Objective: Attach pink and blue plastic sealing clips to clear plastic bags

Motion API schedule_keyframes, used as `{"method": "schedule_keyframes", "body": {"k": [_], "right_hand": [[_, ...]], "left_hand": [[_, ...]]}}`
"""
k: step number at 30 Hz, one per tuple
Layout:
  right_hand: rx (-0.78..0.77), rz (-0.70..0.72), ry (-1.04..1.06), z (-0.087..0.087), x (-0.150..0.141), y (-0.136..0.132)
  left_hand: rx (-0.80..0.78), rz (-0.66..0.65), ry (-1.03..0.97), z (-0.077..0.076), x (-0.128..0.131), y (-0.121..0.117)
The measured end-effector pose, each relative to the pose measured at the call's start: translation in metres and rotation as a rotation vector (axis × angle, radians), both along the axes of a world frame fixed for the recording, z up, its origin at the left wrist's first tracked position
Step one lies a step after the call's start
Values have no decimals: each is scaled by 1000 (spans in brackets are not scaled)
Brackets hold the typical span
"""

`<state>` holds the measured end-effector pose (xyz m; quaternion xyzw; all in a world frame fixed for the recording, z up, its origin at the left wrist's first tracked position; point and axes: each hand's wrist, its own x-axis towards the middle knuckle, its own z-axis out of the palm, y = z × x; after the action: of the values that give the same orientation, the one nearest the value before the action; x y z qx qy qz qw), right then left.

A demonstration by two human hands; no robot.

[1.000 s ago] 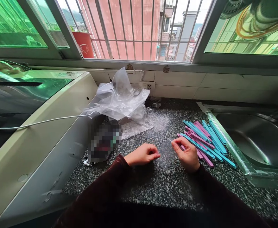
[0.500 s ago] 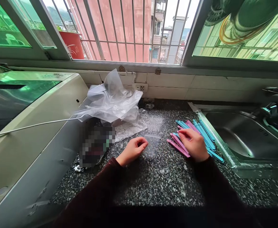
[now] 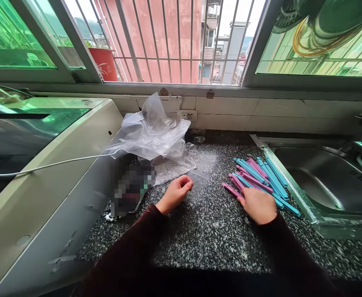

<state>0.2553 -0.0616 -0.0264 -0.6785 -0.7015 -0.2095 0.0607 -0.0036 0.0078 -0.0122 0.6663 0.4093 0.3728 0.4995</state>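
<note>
Listing from the near side: tabletop [image 3: 205,243], dark speckled stone, hard.

Right grip [image 3: 259,205]: bare, palm down, touching the near ends of the pink strips. Whether it closes on one cannot be told; the hand hides its own fingertips.

Left grip [image 3: 175,194]: thumb and fingertips pinched together on the left edge of the small clear bag.

Small clear bag [image 3: 198,183]: one, between the two hands, its left edge in the pinch. Judged almost weightless, limp, slick and apt to cling to itself; a light pinch at a corner or along the rim should serve best.

Pink strips [image 3: 231,190] and blue strips [image 3: 273,178]: a loose, overlapping pile on the tabletop, beside the sink. Long, narrow, probably plastic: light, fairly stiff, smooth enough to slide over one another. Best taken singly, thumb and finger across the width, from an exposed end.

Sink [image 3: 311,177]: metal, to the right of the strips.

Plastic sheeting [image 3: 156,136]: translucent, crumpled heap, beyond the left hand.

Wall socket [image 3: 187,115]: farthest entry, behind the heap.
</note>
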Motion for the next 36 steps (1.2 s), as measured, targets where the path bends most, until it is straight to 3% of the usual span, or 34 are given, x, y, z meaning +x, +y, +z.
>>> {"method": "schedule_keyframes", "body": {"k": [5,11,14,19,22,27,30,33,36], "right_hand": [[49,56,84,6,2,3],[178,341,545,24,-20,5],[157,475,648,25,-35,5],[29,584,636,20,-57,13],[-1,574,638,16,-65,20],[81,616,704,8,-69,22],[69,556,821,5,-65,19],[-30,427,979,4,-63,16],[-162,384,1089,5,-63,15]], "left_hand": [[-44,14,-7,1,-1,0],[-30,47,18,-1,-1,1],[-43,36,12,-3,0,1],[-44,14,-21,-3,1,1],[-25,4,-42,-2,0,1],[-46,-2,-43,1,-2,1],[-73,-7,-39,2,-2,1],[-102,-17,-33,3,-2,0],[-122,-28,-43,1,-2,0]]}}
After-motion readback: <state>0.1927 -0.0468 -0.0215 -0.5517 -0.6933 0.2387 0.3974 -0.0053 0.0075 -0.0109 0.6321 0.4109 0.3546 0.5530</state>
